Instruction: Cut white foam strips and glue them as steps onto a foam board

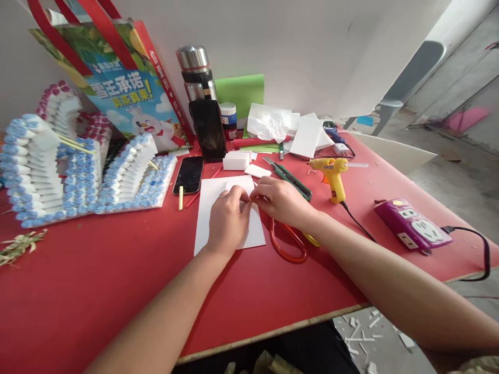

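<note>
My left hand [230,215] and my right hand [280,200] meet over a white foam board sheet [205,223], fingertips pinched together. Whatever they pinch is too small and covered to name. A smaller white piece [236,183] lies on the sheet, partly behind my left fingers. Below my right hand sits a red loop handle [290,257], likely of scissors, whose other end is hidden. A bit of something yellow [312,240] shows under my right wrist. Just beyond the hands are a stack of white blocks [236,161] and a green utility knife [290,179].
A yellow glue gun [333,174] and a purple power strip [415,226] with cords stand at right. Two phones [189,175], a thermos [195,72] and a shopping bag [120,88] are behind. Blue-and-white foam models [81,176] occupy the left. The red table's front edge [280,330] is near me.
</note>
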### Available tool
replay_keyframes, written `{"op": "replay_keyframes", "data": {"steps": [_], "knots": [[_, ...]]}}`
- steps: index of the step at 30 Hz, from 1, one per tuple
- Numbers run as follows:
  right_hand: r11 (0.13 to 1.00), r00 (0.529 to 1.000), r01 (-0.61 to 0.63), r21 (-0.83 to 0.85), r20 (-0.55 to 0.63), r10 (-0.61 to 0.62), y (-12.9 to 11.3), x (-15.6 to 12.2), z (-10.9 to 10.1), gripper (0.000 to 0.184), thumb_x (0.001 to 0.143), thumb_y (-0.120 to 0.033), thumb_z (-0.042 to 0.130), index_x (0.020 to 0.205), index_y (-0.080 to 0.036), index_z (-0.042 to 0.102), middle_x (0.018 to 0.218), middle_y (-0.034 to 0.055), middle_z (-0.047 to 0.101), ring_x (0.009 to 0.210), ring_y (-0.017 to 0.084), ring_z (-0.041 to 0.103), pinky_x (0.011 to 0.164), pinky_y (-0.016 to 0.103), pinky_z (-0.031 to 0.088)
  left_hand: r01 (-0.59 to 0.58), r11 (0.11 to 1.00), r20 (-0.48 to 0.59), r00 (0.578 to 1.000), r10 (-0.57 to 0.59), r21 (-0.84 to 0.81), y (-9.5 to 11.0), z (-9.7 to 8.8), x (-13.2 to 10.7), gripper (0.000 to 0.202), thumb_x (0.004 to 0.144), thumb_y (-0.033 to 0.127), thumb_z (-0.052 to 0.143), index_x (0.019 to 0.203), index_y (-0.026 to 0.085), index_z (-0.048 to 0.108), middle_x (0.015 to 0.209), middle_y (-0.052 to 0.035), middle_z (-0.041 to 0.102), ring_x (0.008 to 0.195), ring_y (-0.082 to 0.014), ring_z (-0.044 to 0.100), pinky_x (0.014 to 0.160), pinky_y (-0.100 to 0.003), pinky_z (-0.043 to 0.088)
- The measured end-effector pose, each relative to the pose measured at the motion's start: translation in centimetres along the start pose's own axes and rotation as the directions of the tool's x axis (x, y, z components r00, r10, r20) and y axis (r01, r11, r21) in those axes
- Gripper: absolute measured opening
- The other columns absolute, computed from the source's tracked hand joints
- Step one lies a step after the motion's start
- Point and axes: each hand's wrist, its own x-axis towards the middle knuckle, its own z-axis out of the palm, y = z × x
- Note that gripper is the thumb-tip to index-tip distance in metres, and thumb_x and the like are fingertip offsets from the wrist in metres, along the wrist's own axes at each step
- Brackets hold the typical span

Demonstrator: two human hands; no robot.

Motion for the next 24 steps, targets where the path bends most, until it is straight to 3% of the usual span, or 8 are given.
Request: {"op": "replay_keyframes", "data": {"steps": [4, 8, 13, 24], "knots": [[0.997, 0.999, -0.045, 0.064, 0.029, 0.043, -0.4, 0.25, -0.39, 0.011, 0.087, -0.008, 0.067, 0.091, -0.013, 0.075, 0.086, 0.0045, 0.063, 0.072, 0.014, 0.056, 0.069, 0.026, 0.041, 0.043, 0.998, 0.032, 0.999, -0.042, -0.038, 0.21, -0.28, -0.03, 0.015, 0.085, 0.009, 0.067, 0.086, 0.022, 0.059, 0.083, 0.001, 0.068, 0.077, -0.0187, 0.06, 0.07, -0.03, 0.043], [0.996, 0.996, -0.063, 0.066, 0.073, 0.058, -0.7, 0.4, -0.66, 0.01, 0.087, -0.008, 0.066, 0.091, -0.013, 0.074, 0.087, 0.0048, 0.063, 0.074, 0.014, 0.056, 0.069, 0.026, 0.04, 0.007, 0.999, 0.054, 0.999, -0.006, -0.034, 0.18, -0.54, 0.01, 0.009, 0.087, 0.012, 0.066, 0.086, 0.02, 0.063, 0.086, -0.0013, 0.069, 0.082, -0.0206, 0.06, 0.075, -0.033, 0.045], [0.998, 0.995, -0.053, 0.04, 0.09, 0.049, -0.72, 0.45, -0.74, 0.01, 0.088, -0.008, 0.065, 0.09, -0.013, 0.074, 0.085, 0.0043, 0.062, 0.073, 0.014, 0.054, 0.068, 0.026, 0.039, 0.022, 1.0, 0.081, 0.996, -0.022, 0.009, 0.07, -0.85, -0.04, 0.01, 0.084, 0.008, 0.066, 0.087, 0.018, 0.065, 0.094, -0.0044, 0.066, 0.082, -0.0202, 0.059, 0.072, -0.033, 0.045], [0.996, 0.997, -0.068, 0.052, 0.046, 0.065, -0.79, 0.59, -0.45, 0.011, 0.087, -0.007, 0.066, 0.09, -0.013, 0.075, 0.086, 0.0046, 0.064, 0.072, 0.014, 0.055, 0.067, 0.026, 0.039, 0.035, 0.998, 0.087, 0.995, -0.04, 0.057, -0.14, -0.71, 0.25, 0.002, 0.086, 0.017, 0.072, 0.085, 0.017, 0.07, 0.086, -0.0036, 0.066, 0.084, -0.0221, 0.059, 0.074, -0.035, 0.045]]}}
